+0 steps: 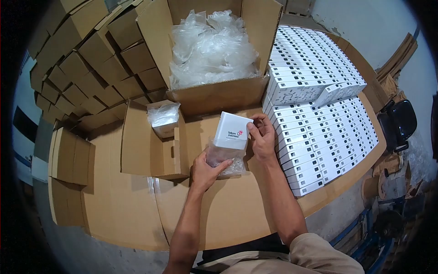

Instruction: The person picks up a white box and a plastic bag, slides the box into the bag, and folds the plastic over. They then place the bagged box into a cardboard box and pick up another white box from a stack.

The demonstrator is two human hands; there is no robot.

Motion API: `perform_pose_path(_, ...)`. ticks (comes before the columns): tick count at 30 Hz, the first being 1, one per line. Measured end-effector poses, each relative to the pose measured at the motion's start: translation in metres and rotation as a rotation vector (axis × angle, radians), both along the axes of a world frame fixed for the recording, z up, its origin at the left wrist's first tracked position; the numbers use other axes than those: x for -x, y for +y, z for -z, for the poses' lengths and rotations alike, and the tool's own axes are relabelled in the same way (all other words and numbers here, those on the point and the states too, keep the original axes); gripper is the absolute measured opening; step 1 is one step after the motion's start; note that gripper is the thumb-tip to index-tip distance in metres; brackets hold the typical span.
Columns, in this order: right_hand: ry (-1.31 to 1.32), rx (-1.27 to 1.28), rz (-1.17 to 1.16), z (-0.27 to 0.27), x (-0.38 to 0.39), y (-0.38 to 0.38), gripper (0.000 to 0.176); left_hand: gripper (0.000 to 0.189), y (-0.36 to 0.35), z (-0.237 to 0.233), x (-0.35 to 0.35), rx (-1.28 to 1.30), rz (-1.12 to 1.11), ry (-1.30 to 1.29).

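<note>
A white box [232,130] printed "Telkom Indonesia" is partly inside a clear plastic bag [220,155], its upper part sticking out. My left hand [207,170] grips the bag around the lower end, thumb across the front. At the upper right edge of the white box, my right hand [262,137] pinches it between thumb and fingers. Left of my hands stands an open cardboard carton [137,153], with a plastic-wrapped white box [164,121] inside at its far end.
A large carton [214,95] full of clear plastic bags [214,50] stands behind. To the right are stacked rows of white boxes [319,146]. Many open brown cartons [82,73] are piled at left, and another carton [68,157] sits near the left table edge. A black chair [401,121] is beyond the table.
</note>
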State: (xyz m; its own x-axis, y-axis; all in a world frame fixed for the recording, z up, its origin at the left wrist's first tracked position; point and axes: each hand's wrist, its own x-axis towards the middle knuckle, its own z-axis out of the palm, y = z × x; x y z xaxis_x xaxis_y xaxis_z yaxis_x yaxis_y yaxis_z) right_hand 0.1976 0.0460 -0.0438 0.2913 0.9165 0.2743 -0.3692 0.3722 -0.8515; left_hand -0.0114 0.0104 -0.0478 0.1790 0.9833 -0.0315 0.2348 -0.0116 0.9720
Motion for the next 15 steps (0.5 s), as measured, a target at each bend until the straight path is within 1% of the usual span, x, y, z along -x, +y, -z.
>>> perform_pose_path(6,-0.146,-0.006,0.002,-0.003,0.004,-0.001,0.021,0.049,-0.003,-0.010,-0.001,0.014,0.014,0.031)
perform_pose_path(8,-0.148,0.003,-0.013,-0.004,0.007,-0.002,0.021,0.051,-0.003,-0.015,-0.001,0.028,0.030,0.016)
perform_pose_path(11,-0.167,0.052,-0.007,-0.004,0.008,-0.003,0.021,0.052,-0.002,-0.006,-0.002,-0.003,-0.003,-0.097)
perform_pose_path(14,-0.170,0.056,-0.002,0.000,0.010,-0.001,0.020,0.052,-0.003,-0.016,-0.002,0.064,0.023,-0.079)
perform_pose_path(15,-0.167,0.047,-0.002,-0.001,0.010,-0.001,0.020,0.052,-0.002,-0.014,-0.002,0.035,0.015,-0.128)
